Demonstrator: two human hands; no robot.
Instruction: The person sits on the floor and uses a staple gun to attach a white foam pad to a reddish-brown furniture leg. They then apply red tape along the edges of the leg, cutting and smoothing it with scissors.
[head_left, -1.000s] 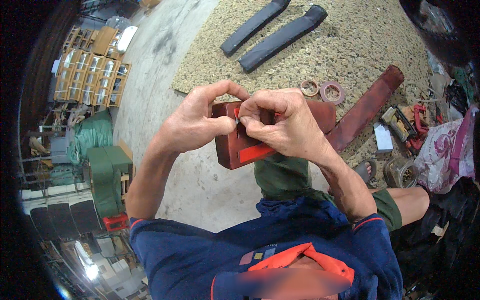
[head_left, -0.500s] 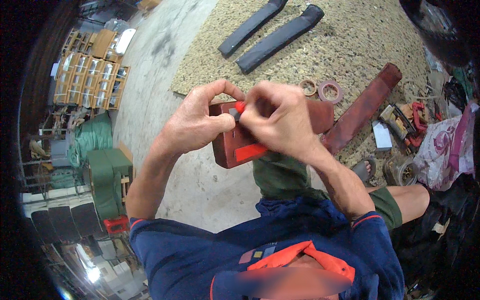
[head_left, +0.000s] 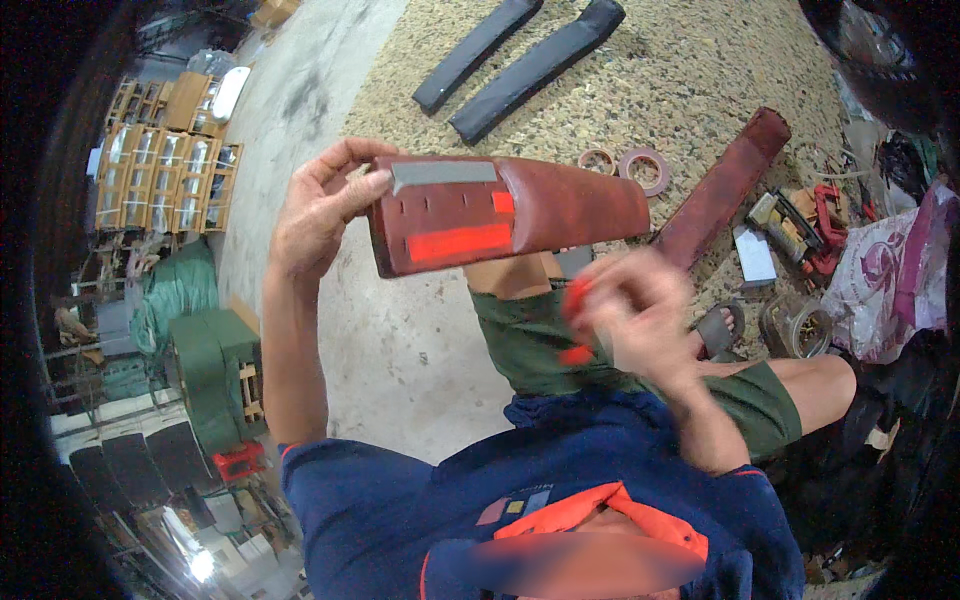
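Note:
My left hand point(head_left: 315, 210) grips one end of a long maroon leather-covered padded piece, an armrest by its shape point(head_left: 575, 205), raised in front of me and tapering to the right. Along its upper edge runs a flat grey strip point(head_left: 445, 176), under my left thumb. Below lie a bright red strip point(head_left: 460, 243) and a small red patch point(head_left: 503, 202), with a row of staples between. My right hand point(head_left: 640, 315), smeared by motion, is apart from the armrest, over my green shorts. Its fingers are closed on a crumpled red strip point(head_left: 577, 297); a red end point(head_left: 576, 355) shows below.
On a speckled foam slab lie two black padded pieces point(head_left: 540, 68), another maroon one point(head_left: 725, 190) and two tape rolls point(head_left: 643, 172). To the right are a staple gun point(head_left: 780, 222), white box point(head_left: 755, 255), clear jar point(head_left: 795, 325) and plastic bag point(head_left: 875, 285).
My right hand has pulled away from the armrest, down and to the right, with the red strip. The grey strip is now uncovered. My left hand and the armrest have shifted left and up.

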